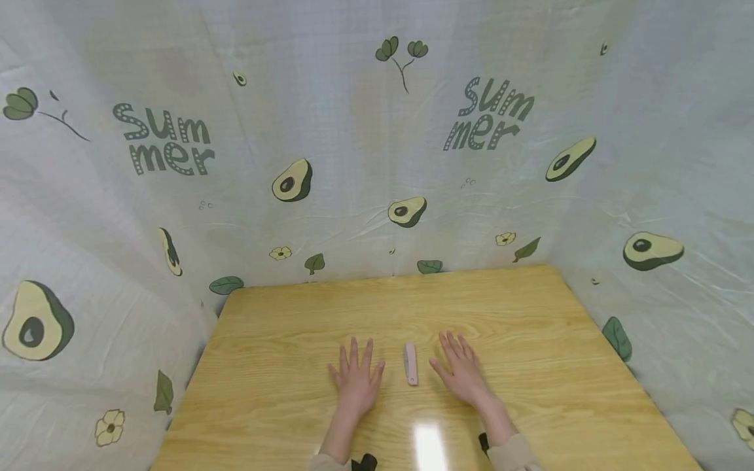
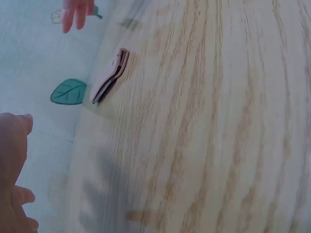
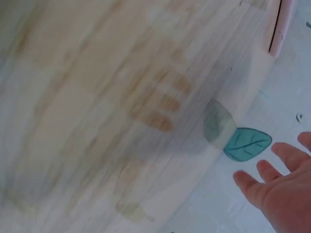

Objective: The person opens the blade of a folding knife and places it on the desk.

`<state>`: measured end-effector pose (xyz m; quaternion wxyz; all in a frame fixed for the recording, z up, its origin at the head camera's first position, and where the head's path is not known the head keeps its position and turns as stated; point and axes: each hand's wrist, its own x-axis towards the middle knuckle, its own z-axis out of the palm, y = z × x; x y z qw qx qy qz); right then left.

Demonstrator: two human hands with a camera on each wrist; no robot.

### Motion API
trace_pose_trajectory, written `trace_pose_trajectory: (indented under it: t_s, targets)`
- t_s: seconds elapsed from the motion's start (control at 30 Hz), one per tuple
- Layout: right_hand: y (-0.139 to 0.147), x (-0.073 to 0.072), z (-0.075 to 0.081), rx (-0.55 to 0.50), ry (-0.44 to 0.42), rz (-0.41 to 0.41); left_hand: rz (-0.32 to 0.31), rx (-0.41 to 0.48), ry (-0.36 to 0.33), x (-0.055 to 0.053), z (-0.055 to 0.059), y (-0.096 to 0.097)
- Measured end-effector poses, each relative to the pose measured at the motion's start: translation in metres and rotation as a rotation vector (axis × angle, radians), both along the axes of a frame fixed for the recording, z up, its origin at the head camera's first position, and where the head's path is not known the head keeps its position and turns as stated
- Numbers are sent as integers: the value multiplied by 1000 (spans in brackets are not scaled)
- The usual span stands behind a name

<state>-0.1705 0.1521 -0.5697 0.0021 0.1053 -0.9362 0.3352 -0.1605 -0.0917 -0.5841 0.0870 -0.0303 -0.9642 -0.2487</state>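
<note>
A folded pink folding knife [image 1: 412,363] lies on the wooden table between my two hands, a strip of grey blade showing along its left side. To its left, my left hand [image 1: 356,383] is held palm down with fingers spread, touching no object. My right hand [image 1: 462,374] is on the other side, fingers straight, also apart from the knife. In the left wrist view the slotted edge of the knife [image 2: 108,77] is seen beyond my left fingers [image 2: 14,150]. The right wrist view catches only one end of the knife [image 3: 284,29], above my right hand [image 3: 286,191].
The glossy wooden table [image 1: 283,327] fills the lower part of the head view. A pale cloth [image 1: 341,118] printed with avocados, leaves and lettering hangs behind it and along both sides. Light glares off the table [image 1: 429,445] near the front. Dark wrist straps show below both hands.
</note>
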Motion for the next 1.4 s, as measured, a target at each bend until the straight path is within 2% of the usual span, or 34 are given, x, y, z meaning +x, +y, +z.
trace_pose_trajectory:
  t_s: [0.2, 0.4, 0.57, 0.73, 0.97, 1.17, 1.4]
  targets:
    - [-1, -4, -3, -178, -44, -16, -24, 140, -27, -1, 0, 6]
    - [-4, -7, -6, -272, -100, -20, -36, 274, -35, -3, 0, 12]
    - [-7, -9, -7, -361, -129, -41, -33, 422, -56, -6, -1, 19]
    - [-13, -11, -8, -399, -146, -49, -3, 528, -80, -10, -4, 27]
    - [-21, -15, -9, -430, -197, -72, 1, 684, -133, -15, -8, 40]
    - [-27, -20, -10, -443, -241, -107, 35, 739, -156, -20, -9, 52]
    - [-31, -23, -12, -496, -238, -130, 42, 775, -157, -23, -11, 60]
